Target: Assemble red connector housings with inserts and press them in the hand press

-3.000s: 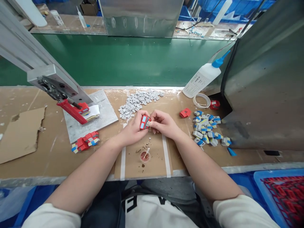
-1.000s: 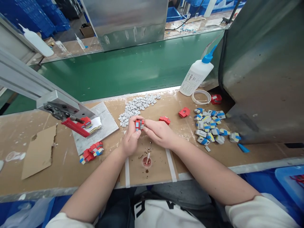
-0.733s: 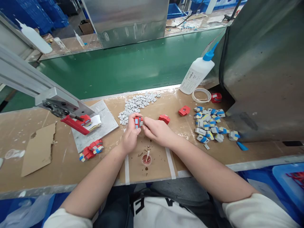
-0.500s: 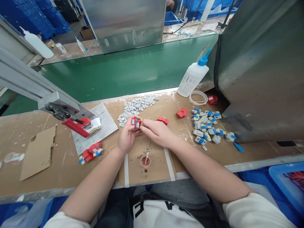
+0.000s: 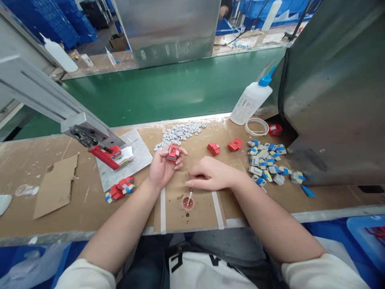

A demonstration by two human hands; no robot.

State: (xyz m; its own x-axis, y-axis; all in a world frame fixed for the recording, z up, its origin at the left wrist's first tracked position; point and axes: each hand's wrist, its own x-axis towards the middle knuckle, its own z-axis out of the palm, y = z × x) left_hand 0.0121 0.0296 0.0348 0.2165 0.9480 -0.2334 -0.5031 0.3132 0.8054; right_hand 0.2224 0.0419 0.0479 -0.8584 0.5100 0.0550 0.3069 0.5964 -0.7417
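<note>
My left hand [image 5: 162, 168] holds a small red part [image 5: 172, 153] between its fingertips, just above the cardboard-covered bench [image 5: 60, 208]. My right hand [image 5: 210, 176] has nothing in it and hovers low, fingers pointing left over a small cap of brown glue [image 5: 187, 202] with a white stick in it. A pile of small grey chips [image 5: 180, 132] lies just beyond my left hand. Two loose red parts [image 5: 213, 149] [image 5: 235, 144] sit to the right of it.
A heap of blue, yellow and grey blocks [image 5: 267, 160] lies at right, near a tape roll [image 5: 256, 127] and a white squeeze bottle [image 5: 251, 100]. A red-handled press [image 5: 104, 154] on a metal plate and finished red pieces [image 5: 120, 188] stand at left. A green conveyor [image 5: 168, 88] runs behind.
My right hand has let go of the red part and dropped toward the glue cap. My left hand keeps the part and has turned it upward.
</note>
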